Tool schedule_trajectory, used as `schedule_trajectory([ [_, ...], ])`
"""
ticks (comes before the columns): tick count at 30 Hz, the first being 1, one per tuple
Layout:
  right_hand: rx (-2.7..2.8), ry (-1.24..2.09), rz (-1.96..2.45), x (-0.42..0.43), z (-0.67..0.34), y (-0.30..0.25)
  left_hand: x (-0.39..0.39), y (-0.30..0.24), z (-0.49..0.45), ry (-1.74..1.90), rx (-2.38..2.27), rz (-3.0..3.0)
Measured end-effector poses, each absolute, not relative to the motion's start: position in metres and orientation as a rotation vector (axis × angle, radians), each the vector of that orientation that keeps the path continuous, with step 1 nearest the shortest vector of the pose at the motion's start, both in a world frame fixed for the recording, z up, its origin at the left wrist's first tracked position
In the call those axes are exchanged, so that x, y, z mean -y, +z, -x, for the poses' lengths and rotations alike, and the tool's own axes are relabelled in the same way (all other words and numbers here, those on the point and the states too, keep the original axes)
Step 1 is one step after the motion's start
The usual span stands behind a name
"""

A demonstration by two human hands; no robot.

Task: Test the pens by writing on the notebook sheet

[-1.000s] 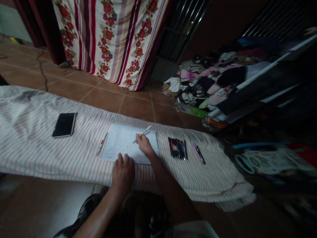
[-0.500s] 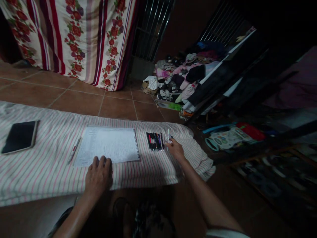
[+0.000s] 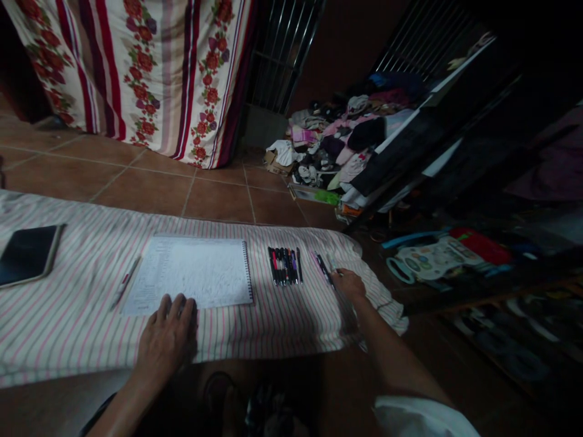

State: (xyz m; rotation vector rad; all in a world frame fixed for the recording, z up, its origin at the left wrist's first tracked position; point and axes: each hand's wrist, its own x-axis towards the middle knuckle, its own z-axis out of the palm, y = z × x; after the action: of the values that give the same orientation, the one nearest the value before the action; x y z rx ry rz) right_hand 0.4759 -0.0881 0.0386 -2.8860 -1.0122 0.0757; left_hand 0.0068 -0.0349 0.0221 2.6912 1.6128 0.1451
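A spiral notebook (image 3: 195, 270) lies on the striped cloth, its page covered in faint marks. My left hand (image 3: 166, 334) rests flat, fingers stretched out, with the fingertips on the notebook's near edge. To the notebook's right is a row of several pens (image 3: 285, 267), side by side. Farther right, my right hand (image 3: 350, 284) is low over the cloth, fingers pinched around a pale pen (image 3: 332, 262). Just left of it lie a dark pen and a pinkish one (image 3: 321, 268). Another pen (image 3: 125, 284) lies left of the notebook.
A dark-screened tablet (image 3: 28, 255) lies at the cloth's left end. The striped cloth (image 3: 228, 346) covers a long low surface. Beyond it are floor tiles, a floral curtain (image 3: 164, 79) and a heap of clothes (image 3: 337, 139). A dark rack (image 3: 410, 152) stands at the right.
My right hand has moved right, away from the pen row, with the pale pen. The dark and pinkish pens now show beside it. My left hand stays at the notebook's edge; the view shifted slightly.
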Motion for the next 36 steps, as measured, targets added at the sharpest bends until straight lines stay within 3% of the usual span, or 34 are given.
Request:
schedule_trajectory([
  [15, 1.187, -0.061, 2.8, 0.087, -0.457, 0.033, 0.034, 0.025, -0.008, 0.234, -1.606, -2.633],
  [22, 1.362, -0.132, 2.535, 0.044, -0.399, 0.05, 0.032, 0.032, -0.003, 0.281, -1.57, -2.522],
  [31, 1.682, 0.543, 1.795, -0.038, -0.205, 0.075, 0.024, 0.043, 0.006, 0.382, -1.591, -2.414],
  [36, 1.901, 0.83, 1.667, -0.069, -0.097, 0.065, 0.015, 0.057, 0.031, 0.365, -1.746, -2.309],
])
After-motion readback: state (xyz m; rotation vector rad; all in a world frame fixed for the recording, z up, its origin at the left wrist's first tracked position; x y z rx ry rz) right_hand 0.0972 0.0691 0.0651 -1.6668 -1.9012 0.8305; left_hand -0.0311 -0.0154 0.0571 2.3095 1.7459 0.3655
